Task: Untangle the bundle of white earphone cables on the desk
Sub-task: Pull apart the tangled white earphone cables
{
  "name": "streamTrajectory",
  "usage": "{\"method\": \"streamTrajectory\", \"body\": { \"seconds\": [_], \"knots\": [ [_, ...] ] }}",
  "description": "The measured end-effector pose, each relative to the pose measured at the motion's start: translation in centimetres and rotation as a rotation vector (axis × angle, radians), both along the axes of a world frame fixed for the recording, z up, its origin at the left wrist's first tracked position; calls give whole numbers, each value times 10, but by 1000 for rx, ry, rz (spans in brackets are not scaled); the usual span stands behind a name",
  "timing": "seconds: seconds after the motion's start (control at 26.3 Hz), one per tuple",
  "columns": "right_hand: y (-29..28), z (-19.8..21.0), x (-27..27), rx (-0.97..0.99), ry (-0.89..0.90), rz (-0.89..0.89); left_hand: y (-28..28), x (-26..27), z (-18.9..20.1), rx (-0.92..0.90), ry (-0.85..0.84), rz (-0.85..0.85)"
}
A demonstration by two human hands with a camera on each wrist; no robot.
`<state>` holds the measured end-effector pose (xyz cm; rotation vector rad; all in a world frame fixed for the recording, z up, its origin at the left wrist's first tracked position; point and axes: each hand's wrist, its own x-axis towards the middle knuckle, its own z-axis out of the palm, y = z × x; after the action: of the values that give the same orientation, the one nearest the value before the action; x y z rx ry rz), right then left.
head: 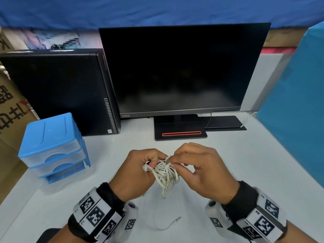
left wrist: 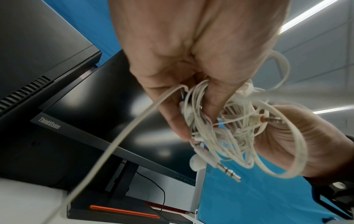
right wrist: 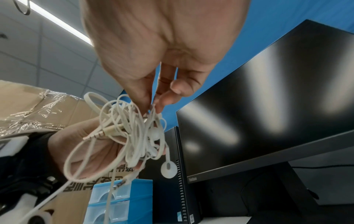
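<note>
Overhead, the left hand (head: pixel 138 172) and right hand (head: pixel 203 171) hold the white cable bundle (head: pixel 165 174) above the desk (head: pixel 245 163), before the monitor (head: pixel 182 71). One jack plug (head: pixel 177 219) lies on the desk. At the left wrist, curled fingers (left wrist: pixel 172 106) grip the tangle. At the right wrist, thumb and fingertips (right wrist: pixel 162 103) pinch one strand atop it.

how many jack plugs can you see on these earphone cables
3 plugs: one lies loose on the desk, two sit in the bundle. Others may be hidden in the tangle.
</note>
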<state>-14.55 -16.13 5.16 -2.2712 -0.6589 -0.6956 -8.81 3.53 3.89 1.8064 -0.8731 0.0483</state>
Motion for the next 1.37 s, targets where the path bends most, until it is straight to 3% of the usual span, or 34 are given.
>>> {"method": "streamTrajectory", "body": {
  "seconds": [0.27,0.46,0.68,0.91,0.99,1.1,1.18,1.37],
  "knots": [
    [-3,3,1,-45,68,15,2,3,-4,4,52,22],
    [-6,8,-3,126,254,14,3,5,-6,21,56,53],
    [-8,13,-3,113,492,-4,3,8,-10,68,83,62],
    [-16,23,-2,240,626,65,2,11,-13,25,144,50],
    [-19,21,2,345,633,122,1,11,-13,1,170,45],
    [-25,15,12,714,675,186,0,12,-12,-38,189,42],
    [-26,11,16,808,696,176,1,12,-11,-36,177,50],
    [-21,0,15,381,497,-77,4,13,-14,23,197,21]
  ]
}}
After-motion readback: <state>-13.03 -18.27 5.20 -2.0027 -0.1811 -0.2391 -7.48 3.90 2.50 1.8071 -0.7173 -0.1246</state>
